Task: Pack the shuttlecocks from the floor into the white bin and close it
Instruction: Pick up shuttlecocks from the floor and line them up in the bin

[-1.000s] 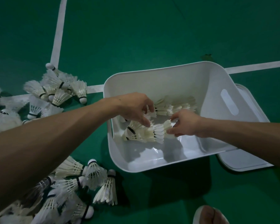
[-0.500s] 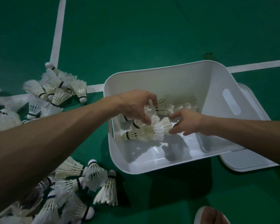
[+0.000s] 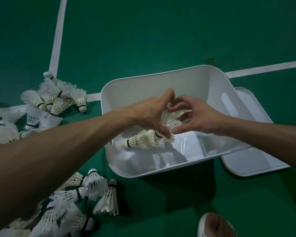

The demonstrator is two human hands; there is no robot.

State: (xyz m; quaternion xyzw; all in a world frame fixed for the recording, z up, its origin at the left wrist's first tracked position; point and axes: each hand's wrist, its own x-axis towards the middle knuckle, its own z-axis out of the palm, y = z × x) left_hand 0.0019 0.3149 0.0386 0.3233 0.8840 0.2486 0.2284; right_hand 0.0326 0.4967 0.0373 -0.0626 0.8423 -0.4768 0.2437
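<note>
The white bin (image 3: 143, 81) stands open on the green floor, tilted toward me. Several white feather shuttlecocks (image 3: 143, 142) lie on its bottom. My left hand (image 3: 152, 115) and my right hand (image 3: 200, 118) hover inside the bin with fingers spread and fingertips nearly meeting. Between them they frame a small cluster of shuttlecocks (image 3: 173, 119), and my left fingertips touch the ones below. Neither hand is closed around anything. More shuttlecocks lie on the floor in a heap at the left (image 3: 58, 100) and another at the lower left (image 3: 92, 190).
The bin's white lid (image 3: 256, 161) lies flat on the floor, partly under the bin's right side. White court lines (image 3: 58, 40) cross the green floor behind the bin. A foot in a white shoe (image 3: 214, 224) shows at the bottom edge.
Both hands have risen and spread their fingers; the left one was closed on shuttlecocks before. The shuttlecocks now rest in the bin.
</note>
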